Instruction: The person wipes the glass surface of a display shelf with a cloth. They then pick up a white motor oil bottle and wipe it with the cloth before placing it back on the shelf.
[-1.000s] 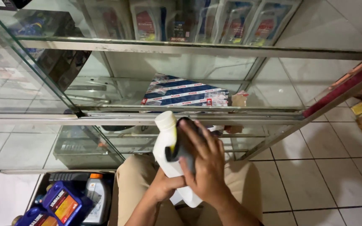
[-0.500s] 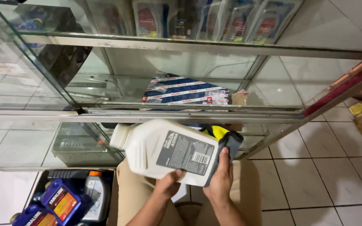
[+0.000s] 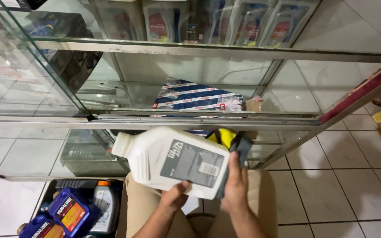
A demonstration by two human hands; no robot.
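Head view: white jug before glass cabinet, blue bottles below-left

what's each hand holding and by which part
The left hand supports the white plastic jug under its lower edge; the right hand presses a grey and yellow cloth against its base end.

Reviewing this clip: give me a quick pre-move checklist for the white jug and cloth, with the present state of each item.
1. Left hand supports the white jug from below: ok.
2. Right hand presses the grey cloth on the jug's base end: ok.
3. Jug cap closed: cannot tell; the neck end is pale, seal unclear.
4. Jug clear of the glass shelf edge: ok, it lies on its side below it.
5. Label side facing the camera: ok.
6. Blue bottles in the box at lower left apart from both hands: ok.
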